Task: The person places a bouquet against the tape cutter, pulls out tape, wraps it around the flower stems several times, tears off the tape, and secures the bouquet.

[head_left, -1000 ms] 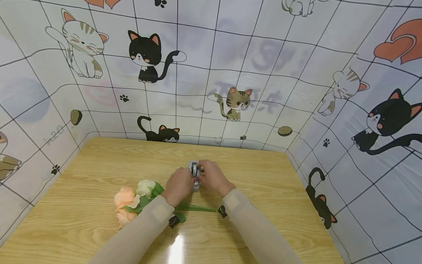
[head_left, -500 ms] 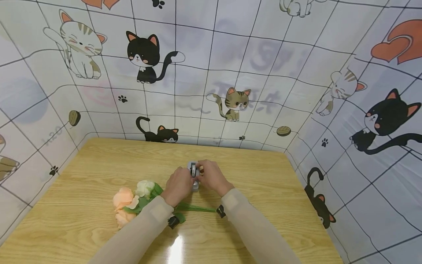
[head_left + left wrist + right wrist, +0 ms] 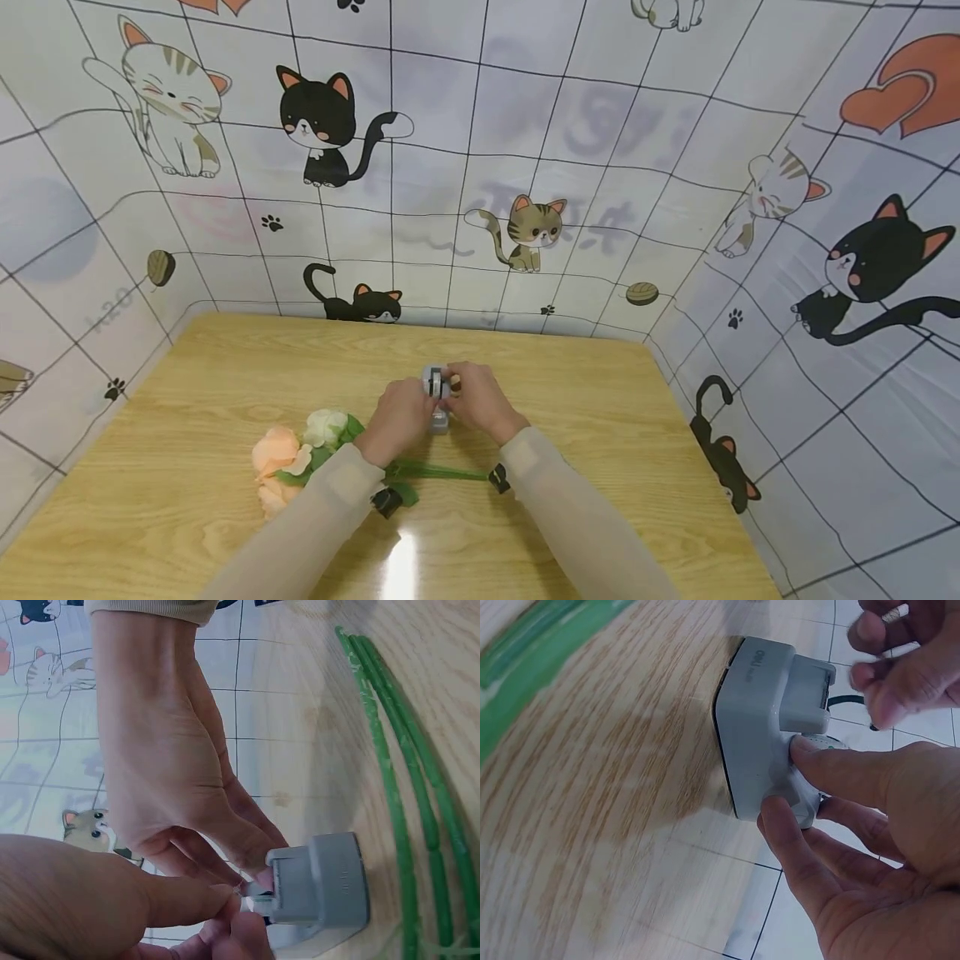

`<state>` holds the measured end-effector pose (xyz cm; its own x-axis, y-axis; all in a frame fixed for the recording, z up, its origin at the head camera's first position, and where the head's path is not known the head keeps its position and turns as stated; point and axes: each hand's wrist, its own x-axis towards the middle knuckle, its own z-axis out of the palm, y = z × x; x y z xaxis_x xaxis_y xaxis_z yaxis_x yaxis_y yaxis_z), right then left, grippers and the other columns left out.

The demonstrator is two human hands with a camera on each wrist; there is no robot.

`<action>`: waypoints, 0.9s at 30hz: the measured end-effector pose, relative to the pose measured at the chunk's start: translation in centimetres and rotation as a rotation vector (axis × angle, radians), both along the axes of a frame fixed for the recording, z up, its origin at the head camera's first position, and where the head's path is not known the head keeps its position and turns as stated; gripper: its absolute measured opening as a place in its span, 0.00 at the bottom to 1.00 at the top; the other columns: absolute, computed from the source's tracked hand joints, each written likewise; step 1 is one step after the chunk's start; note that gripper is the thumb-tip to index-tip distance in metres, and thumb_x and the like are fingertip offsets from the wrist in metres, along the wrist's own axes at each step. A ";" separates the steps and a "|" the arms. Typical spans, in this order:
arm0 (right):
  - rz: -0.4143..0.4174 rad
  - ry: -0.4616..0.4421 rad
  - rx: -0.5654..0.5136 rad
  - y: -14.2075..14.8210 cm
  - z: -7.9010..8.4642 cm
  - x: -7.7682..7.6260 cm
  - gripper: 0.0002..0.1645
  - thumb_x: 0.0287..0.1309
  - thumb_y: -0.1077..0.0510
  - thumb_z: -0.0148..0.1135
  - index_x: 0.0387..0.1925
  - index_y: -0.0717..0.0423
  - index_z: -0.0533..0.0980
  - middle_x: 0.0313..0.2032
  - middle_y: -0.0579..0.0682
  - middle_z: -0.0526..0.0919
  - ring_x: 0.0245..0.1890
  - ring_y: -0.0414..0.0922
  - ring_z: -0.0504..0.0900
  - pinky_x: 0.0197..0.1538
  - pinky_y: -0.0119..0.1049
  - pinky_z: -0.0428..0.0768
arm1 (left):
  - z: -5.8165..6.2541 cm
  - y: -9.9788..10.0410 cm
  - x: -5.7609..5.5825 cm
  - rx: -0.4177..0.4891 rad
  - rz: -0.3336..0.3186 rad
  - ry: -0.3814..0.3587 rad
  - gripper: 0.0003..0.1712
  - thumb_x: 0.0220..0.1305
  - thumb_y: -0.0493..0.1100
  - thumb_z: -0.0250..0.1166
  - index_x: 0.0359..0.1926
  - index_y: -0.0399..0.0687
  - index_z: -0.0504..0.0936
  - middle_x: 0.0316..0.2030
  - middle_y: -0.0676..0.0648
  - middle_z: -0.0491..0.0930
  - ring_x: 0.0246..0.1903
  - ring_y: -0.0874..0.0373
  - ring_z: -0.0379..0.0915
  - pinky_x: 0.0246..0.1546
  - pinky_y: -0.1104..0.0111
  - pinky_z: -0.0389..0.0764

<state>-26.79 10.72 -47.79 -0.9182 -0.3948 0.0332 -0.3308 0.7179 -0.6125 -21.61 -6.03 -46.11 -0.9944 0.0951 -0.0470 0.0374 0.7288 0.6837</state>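
A grey tape dispenser stands on the wooden table, its roll seen between the hands in the head view. My right hand steadies it: in the right wrist view the thumb presses by the roll and a forefinger lies against the grey side. Close to the cutter end, my left hand has thumb and forefinger pinched together, as the left wrist view shows. A thin, pale bit of tape shows faintly between those fingertips and the dispenser.
Artificial flowers, peach and white, lie on the table at the left, partly under the left forearm. Their green stems stretch right, in front of the dispenser. A cat-print cloth surrounds the table at the back and sides.
My left hand has shifted slightly left and toward me. The right hand keeps its hold on the tape dispenser, and the head view has turned a little.
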 end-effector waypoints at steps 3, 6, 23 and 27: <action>0.003 -0.002 0.005 -0.1 0.2 0.1 0.26 0.73 0.65 0.81 0.68 0.63 0.86 0.67 0.64 0.91 0.61 0.59 0.97 0.62 0.50 0.95 | -0.3 -0.5 -0.1 0.065 -0.004 -0.067 0.21 0.87 0.38 0.64 0.29 0.39 0.82 0.21 0.49 0.76 0.20 0.60 0.67 0.20 0.72 0.66; 0.002 -0.016 -0.001 -0.1 0.2 0.1 0.27 0.74 0.65 0.80 0.70 0.64 0.85 0.68 0.64 0.91 0.62 0.60 0.96 0.62 0.51 0.95 | -0.5 -0.9 -0.1 0.092 -0.005 -0.097 0.27 0.86 0.37 0.66 0.21 0.42 0.79 0.16 0.52 0.72 0.17 0.61 0.63 0.20 0.73 0.63; -0.029 -0.037 -0.026 -0.2 0.0 -0.1 0.30 0.72 0.68 0.81 0.71 0.66 0.84 0.69 0.65 0.90 0.62 0.60 0.96 0.61 0.50 0.96 | -0.9 -1.8 -0.2 0.132 -0.053 -0.182 0.22 0.75 0.32 0.65 0.19 0.39 0.86 0.16 0.53 0.75 0.17 0.63 0.61 0.20 0.73 0.61; -0.041 -0.048 -0.029 -0.2 -0.1 -0.2 0.29 0.72 0.67 0.81 0.71 0.64 0.84 0.69 0.64 0.90 0.62 0.60 0.96 0.62 0.50 0.95 | -3.2 -2.5 -0.8 0.139 -0.108 -0.172 0.21 0.74 0.35 0.68 0.19 0.45 0.86 0.18 0.53 0.81 0.18 0.64 0.65 0.20 0.73 0.65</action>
<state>-26.99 10.56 -47.86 -0.9342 -0.3567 -0.0004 -0.2714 0.7116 -0.6480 -22.44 -8.51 -49.27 -0.9565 0.2180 -0.1938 -0.0155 0.6254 0.7801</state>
